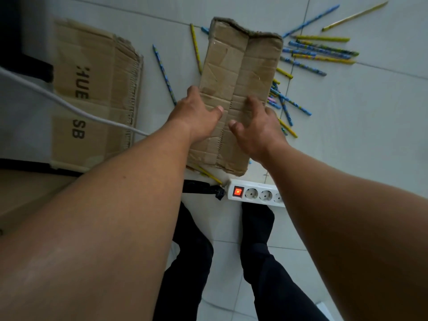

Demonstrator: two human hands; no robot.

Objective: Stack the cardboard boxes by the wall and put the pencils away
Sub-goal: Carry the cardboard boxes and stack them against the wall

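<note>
A flattened cardboard box (240,72) lies on the tiled floor in the middle of the view. My left hand (196,114) grips its left edge, fingers curled under and thumb on top. My right hand (254,126) is at its right edge near the lower half, fingers spread over the cardboard. A second flattened box (92,93) printed with dark letters lies to the left. Several blue and yellow pencils (319,52) are scattered on the floor right of the box, and more pencils (162,70) lie left of it; some poke out from beneath it.
A white power strip (254,193) with a lit red switch lies just below the box, near my feet in dark socks (257,218). A white cable (69,105) crosses the left box. Dark furniture stands at the far left.
</note>
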